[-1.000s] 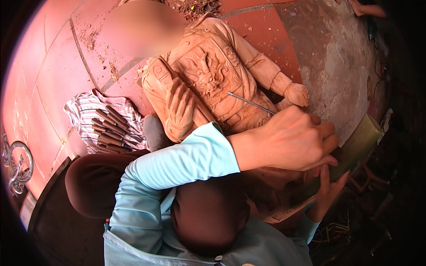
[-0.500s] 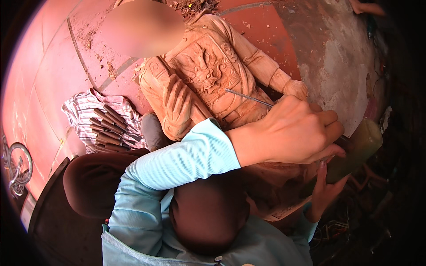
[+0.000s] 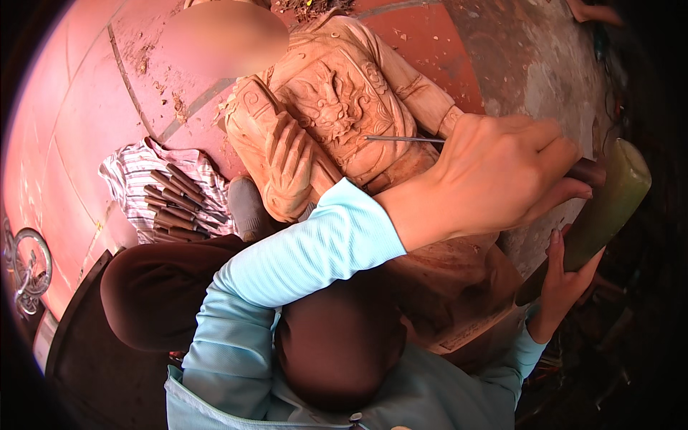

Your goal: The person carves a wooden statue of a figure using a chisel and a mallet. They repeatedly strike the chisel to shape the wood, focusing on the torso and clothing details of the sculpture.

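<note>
A carved wooden statue (image 3: 401, 154) of an armoured figure lies before me, a beast's face (image 3: 330, 104) in relief on its chest. My left hand (image 3: 494, 172) is closed around a carving chisel (image 3: 405, 139). The thin metal shaft points left, its tip at the carving below the beast's face. Past my fist, the dark handle end (image 3: 588, 173) sticks out to the right. My right hand (image 3: 566, 287) grips a green, club-like mallet (image 3: 620, 193), held upright and tilted just right of the handle. Whether mallet and handle touch I cannot tell.
Several dark-handled chisels (image 3: 175, 201) lie on a striped cloth (image 3: 132, 172) at the left, beside my foot (image 3: 247, 208). Wood chips (image 3: 179, 107) litter the red tiled floor. A bicycle wheel (image 3: 32, 261) shows at the far left. Cables and dark clutter lie at the lower right.
Both hands have shifted right and up. The chisel has swung to lie more nearly level, and the mallet has moved right and up, showing more of the handle end.
</note>
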The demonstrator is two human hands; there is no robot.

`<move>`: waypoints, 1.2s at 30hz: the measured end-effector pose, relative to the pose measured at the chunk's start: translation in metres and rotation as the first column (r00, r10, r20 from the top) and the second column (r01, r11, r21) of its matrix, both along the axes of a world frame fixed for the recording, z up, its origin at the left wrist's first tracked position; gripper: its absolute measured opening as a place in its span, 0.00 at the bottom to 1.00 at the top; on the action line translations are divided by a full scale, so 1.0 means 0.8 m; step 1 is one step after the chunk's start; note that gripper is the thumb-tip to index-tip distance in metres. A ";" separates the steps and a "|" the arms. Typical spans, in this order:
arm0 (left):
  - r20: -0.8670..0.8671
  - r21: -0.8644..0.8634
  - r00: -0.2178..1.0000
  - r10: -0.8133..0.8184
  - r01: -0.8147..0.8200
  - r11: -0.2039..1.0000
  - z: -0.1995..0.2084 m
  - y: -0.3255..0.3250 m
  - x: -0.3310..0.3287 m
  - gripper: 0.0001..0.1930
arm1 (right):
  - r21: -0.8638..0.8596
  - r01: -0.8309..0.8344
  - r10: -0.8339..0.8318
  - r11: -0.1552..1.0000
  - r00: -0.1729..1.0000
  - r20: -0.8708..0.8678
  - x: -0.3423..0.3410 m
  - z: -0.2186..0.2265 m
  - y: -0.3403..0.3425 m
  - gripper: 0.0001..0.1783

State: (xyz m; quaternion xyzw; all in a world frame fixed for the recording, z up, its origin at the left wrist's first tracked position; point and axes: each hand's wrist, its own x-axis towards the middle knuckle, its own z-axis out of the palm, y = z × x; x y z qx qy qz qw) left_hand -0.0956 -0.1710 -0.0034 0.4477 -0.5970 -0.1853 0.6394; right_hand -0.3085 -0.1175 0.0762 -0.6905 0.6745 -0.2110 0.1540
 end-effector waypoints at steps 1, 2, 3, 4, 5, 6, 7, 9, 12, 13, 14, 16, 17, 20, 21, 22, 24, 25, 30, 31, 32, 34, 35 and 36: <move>-0.015 0.011 1.000 0.015 -0.015 1.000 0.003 -0.003 0.000 0.14 | 0.006 0.008 -0.009 1.000 0.999 0.042 0.004 0.004 -0.006 0.26; -0.030 0.021 0.999 0.031 -0.030 0.999 0.006 -0.006 -0.001 0.14 | 0.012 0.017 -0.018 1.000 0.996 0.083 0.007 0.008 -0.013 0.25; -0.054 0.018 0.996 0.074 -0.074 0.997 0.004 -0.009 -0.003 0.14 | 0.024 0.022 -0.025 0.999 0.991 0.130 0.011 0.009 -0.019 0.25; -0.076 0.012 0.990 0.118 -0.117 0.993 0.002 -0.014 -0.004 0.14 | 0.015 -0.040 0.040 0.999 0.998 0.046 0.014 0.011 -0.031 0.25; -0.099 0.006 0.982 0.160 -0.160 0.987 0.001 -0.018 -0.003 0.14 | 0.011 -0.103 0.103 0.995 0.994 -0.039 0.016 0.014 -0.044 0.24; -0.106 0.012 0.980 0.168 -0.168 0.986 0.002 -0.019 -0.001 0.13 | 0.011 -0.164 0.164 0.986 0.978 -0.128 0.018 0.017 -0.054 0.24; -0.112 0.019 0.978 0.177 -0.176 0.984 0.003 -0.021 0.001 0.13 | 0.011 -0.109 0.109 0.994 0.992 -0.056 0.021 0.019 -0.058 0.24; -0.112 0.037 0.974 0.199 -0.196 0.980 0.004 -0.024 0.004 0.13 | 0.025 0.005 -0.007 1.000 0.996 0.089 0.024 0.021 -0.066 0.23; -0.113 0.053 0.961 0.251 -0.247 0.968 0.002 -0.032 0.008 0.13 | 0.047 -0.181 0.186 0.982 0.971 -0.147 0.039 0.027 -0.089 0.21; -0.129 0.047 0.952 0.277 -0.273 0.961 0.001 -0.037 0.007 0.13 | 0.003 -0.176 0.175 0.984 0.981 -0.086 0.046 0.026 -0.096 0.23; -0.145 0.043 0.942 0.302 -0.299 0.953 0.001 -0.040 0.008 0.12 | 0.059 -0.125 0.127 0.990 0.992 -0.024 0.044 0.029 -0.100 0.24; -0.134 0.061 0.924 0.357 -0.352 0.934 0.005 -0.039 0.010 0.13 | 0.114 -0.106 0.104 0.988 0.994 0.022 0.041 0.031 -0.112 0.26; -0.127 0.069 0.914 0.385 -0.379 0.923 0.006 -0.040 0.012 0.13 | 0.105 -0.133 0.133 0.986 0.991 0.002 0.045 0.030 -0.118 0.27; -0.100 0.099 0.890 0.445 -0.436 0.895 0.001 -0.045 0.014 0.14 | 0.052 -0.228 0.231 0.972 0.970 -0.071 0.056 0.028 -0.140 0.29; -0.110 0.094 0.887 0.448 -0.440 0.893 0.001 -0.047 0.013 0.14 | 0.089 -0.200 0.206 0.976 0.976 -0.069 0.059 0.036 -0.143 0.31; -0.121 0.089 0.884 0.452 -0.443 0.892 0.002 -0.049 0.013 0.15 | 0.126 -0.170 0.180 0.977 0.981 -0.068 0.061 0.044 -0.146 0.32; -0.113 0.091 0.877 0.466 -0.458 0.884 0.002 -0.051 0.016 0.15 | 0.152 -0.182 0.193 0.971 0.980 -0.055 0.066 0.045 -0.156 0.33; -0.095 0.097 0.874 0.477 -0.469 0.878 0.000 -0.051 0.019 0.15 | 0.119 -0.246 0.255 0.962 0.965 -0.061 0.067 0.038 -0.161 0.33; 0.059 0.059 0.895 0.442 -0.445 0.894 0.012 -0.050 0.050 0.15 | 0.111 -0.412 0.415 0.905 0.910 -0.011 0.072 0.031 -0.193 0.34; 0.072 0.091 0.891 0.448 -0.453 0.887 0.013 -0.050 0.048 0.15 | 0.084 -0.478 0.478 0.874 0.878 0.025 0.080 0.027 -0.196 0.34; 0.051 0.132 0.902 0.429 -0.432 0.892 0.011 -0.052 0.047 0.15 | 0.090 -0.532 0.534 0.842 0.845 -0.002 0.081 0.026 -0.205 0.33; 0.022 0.205 0.912 0.409 -0.404 0.891 0.011 -0.053 0.052 0.15 | 0.143 -0.527 0.537 0.838 0.843 -0.042 0.092 0.024 -0.224 0.35; 0.010 0.244 0.925 0.381 -0.372 0.896 0.009 -0.055 0.058 0.15 | 0.194 -0.451 0.471 0.871 0.879 -0.074 0.101 0.026 -0.229 0.36; -0.047 0.234 0.926 0.375 -0.355 0.905 0.004 -0.059 0.059 0.15 | 0.206 -0.450 0.476 0.869 0.874 -0.096 0.115 0.028 -0.227 0.37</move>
